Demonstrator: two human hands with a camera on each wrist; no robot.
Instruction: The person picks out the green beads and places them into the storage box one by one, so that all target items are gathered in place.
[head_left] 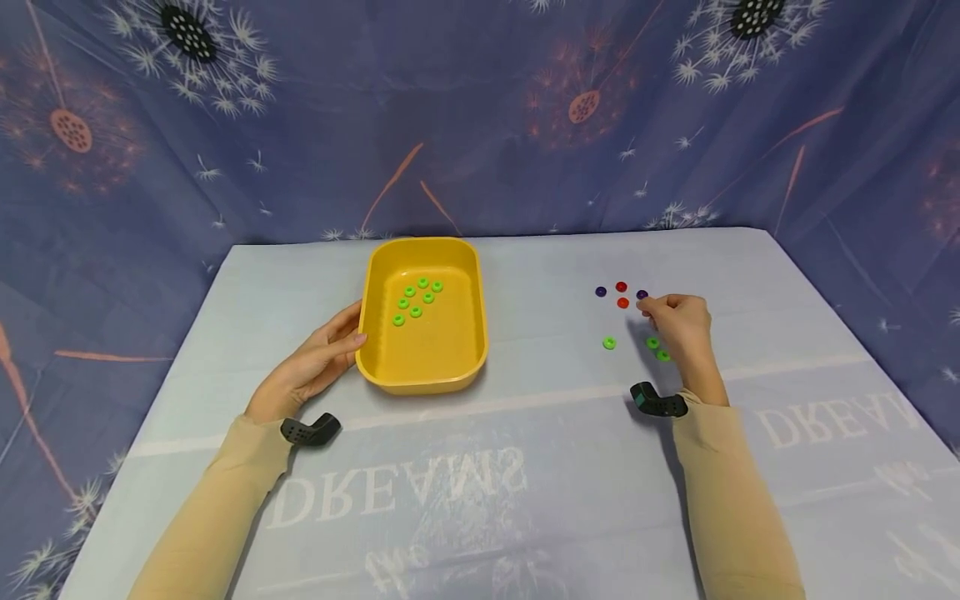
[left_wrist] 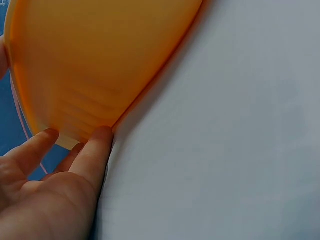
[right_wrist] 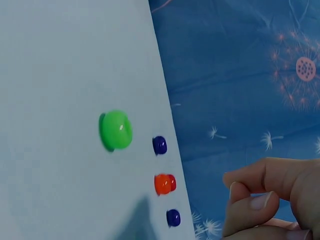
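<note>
A yellow tray (head_left: 422,367) stands on the left half of the table, with several green rings (head_left: 416,312) on its floor. My left hand (head_left: 322,358) grips the tray's left side, thumb at the rim and fingers against the outer wall (left_wrist: 75,75). Over the right half, my right hand (head_left: 678,321) hovers with curled fingers and fingertips close together; no object shows between them. In the head view its fingertips overlap the edge of a purple ring (head_left: 642,294). Two red rings (head_left: 623,303) and another purple ring (right_wrist: 159,145) lie nearby. Three green rings (head_left: 609,342) lie nearer me.
A pale tablecloth (head_left: 555,467) with mirrored lettering covers the table. Behind its far edge hangs a blue dandelion-print cloth (head_left: 480,125), which continues along both sides. A black wrist camera (head_left: 311,431) sits on the left sleeve and another (head_left: 658,402) on the right.
</note>
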